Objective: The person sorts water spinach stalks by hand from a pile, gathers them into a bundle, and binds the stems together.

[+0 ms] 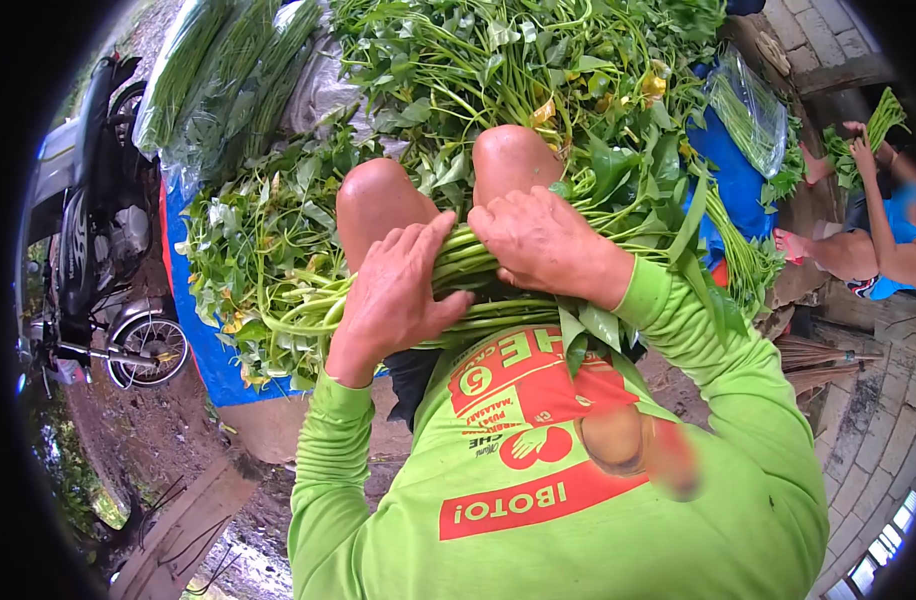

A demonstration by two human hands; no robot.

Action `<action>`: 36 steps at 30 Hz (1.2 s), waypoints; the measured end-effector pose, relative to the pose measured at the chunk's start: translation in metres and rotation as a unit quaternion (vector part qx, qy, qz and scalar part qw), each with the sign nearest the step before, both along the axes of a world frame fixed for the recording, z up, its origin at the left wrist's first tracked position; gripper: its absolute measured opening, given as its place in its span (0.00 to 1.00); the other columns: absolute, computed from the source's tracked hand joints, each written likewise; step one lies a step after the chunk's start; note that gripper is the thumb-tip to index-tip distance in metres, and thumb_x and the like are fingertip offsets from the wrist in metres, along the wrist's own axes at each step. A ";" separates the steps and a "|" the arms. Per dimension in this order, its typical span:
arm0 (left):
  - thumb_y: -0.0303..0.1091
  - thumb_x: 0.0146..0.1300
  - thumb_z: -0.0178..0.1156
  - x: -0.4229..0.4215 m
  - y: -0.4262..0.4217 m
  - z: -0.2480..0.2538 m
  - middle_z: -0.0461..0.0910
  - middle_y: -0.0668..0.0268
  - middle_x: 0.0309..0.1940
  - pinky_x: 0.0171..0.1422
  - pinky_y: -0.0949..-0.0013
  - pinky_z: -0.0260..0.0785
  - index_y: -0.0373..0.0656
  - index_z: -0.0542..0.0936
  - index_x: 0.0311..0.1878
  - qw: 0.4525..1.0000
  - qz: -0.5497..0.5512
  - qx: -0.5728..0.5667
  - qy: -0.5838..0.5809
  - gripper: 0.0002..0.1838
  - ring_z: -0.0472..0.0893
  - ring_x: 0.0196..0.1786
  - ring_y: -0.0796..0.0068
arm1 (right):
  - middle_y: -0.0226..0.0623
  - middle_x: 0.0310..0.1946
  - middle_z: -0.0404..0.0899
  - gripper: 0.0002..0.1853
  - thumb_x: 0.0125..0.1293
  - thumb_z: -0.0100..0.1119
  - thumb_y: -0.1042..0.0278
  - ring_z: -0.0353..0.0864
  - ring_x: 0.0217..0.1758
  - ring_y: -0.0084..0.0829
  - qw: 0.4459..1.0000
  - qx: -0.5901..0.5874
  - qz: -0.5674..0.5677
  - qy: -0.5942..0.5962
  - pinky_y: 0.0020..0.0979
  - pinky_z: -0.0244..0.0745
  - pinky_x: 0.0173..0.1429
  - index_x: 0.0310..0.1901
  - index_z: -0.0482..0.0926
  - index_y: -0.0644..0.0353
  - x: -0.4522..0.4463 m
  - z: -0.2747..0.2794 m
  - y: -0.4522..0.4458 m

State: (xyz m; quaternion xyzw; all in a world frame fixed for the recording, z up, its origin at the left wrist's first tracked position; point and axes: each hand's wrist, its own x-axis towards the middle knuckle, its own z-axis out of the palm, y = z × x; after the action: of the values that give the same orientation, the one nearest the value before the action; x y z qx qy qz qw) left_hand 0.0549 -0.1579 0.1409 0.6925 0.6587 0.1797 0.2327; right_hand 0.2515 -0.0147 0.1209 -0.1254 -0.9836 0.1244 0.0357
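Across my lap lies a bundle of leafy green stems (468,262), which look like water spinach, with the leaves mostly toward the right. My left hand (400,285) curls over the stems on the left side, its thumb lying across them near the middle. Bent fingers of my right hand (540,240) grip the same bundle a little to the right; their tips are partly hidden. Both hands rest close to my knees. Beyond the knees spreads a large heap of the same loose greens (538,70), with some yellow leaves among them.
Under the greens is a blue tarp (203,345). Long green bundles in clear plastic (223,75) lie at the upper left, and a bagged bundle (746,110) at the upper right. A motorcycle (103,230) stands left. At right another person (883,215) holds greens, near a broom (823,355).
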 end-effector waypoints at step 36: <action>0.25 0.57 0.72 0.024 0.029 -0.022 0.88 0.50 0.43 0.50 0.44 0.80 0.44 0.77 0.62 0.991 -0.111 -0.021 0.070 0.28 0.88 0.47 0.42 | 0.34 0.72 0.77 0.48 0.57 0.82 0.53 0.71 0.82 0.39 0.996 0.088 -0.021 -0.027 0.60 0.54 0.89 0.80 0.71 0.48 0.130 0.017 0.035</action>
State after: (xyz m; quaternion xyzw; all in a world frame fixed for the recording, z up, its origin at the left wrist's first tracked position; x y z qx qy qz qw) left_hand 0.0784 -0.1286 0.1190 0.7670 0.5962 0.0898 0.2195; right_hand 0.3816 0.0200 0.1383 -0.1452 -0.9886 0.0327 0.0227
